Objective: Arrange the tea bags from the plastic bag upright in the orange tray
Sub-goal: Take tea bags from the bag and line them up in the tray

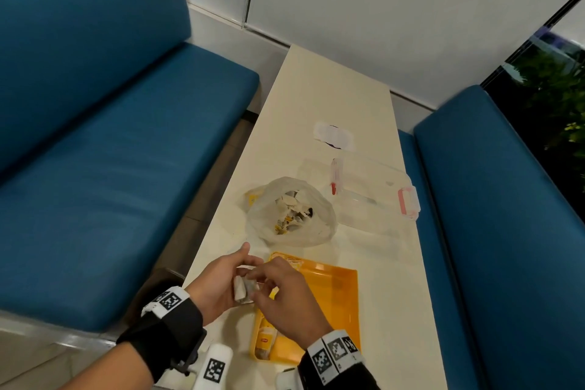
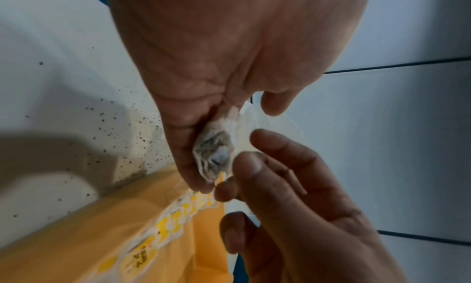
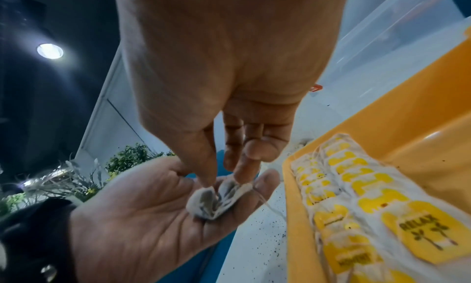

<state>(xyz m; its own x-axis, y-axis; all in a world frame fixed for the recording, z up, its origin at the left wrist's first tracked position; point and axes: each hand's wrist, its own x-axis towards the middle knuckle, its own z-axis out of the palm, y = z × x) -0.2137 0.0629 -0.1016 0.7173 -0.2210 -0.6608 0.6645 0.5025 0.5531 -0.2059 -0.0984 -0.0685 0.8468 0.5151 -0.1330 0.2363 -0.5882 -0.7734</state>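
Blue padded benches [image 1: 104, 149] on both sides of a long cream worktop [image 1: 329, 111]; dark specks scattered on its surface near the tray. Clear lidded box [image 1: 376, 196] with pink clasps at far right of worktop, just beside the plastic bag. Orange tray [image 1: 335, 298] at near end, flat on worktop; row of tea bags [image 3: 339, 188] with yellow tags packed along its left wall, standing on edge and overlapping. Plastic bag [image 1: 291, 210] just beyond the tray, mouth open, holding a loose heap of tea bags. Left hand [image 1: 218, 282] raised over the tray's left edge, palm up, fingers loosely cupped under one tea bag [image 3: 216, 198] lying across the fingers. Right hand [image 1: 285, 298] above it, grip closed on the same tea bag: thumb and forefinger tips [image 3: 206, 178] pinched on its paper top. Tea bag crumpled, grey-white, thin string trailing off toward the tray. Tea bag clear of the tray, not touching it. Black wrist straps with square coded markers [image 1: 171, 299] on both wrists.
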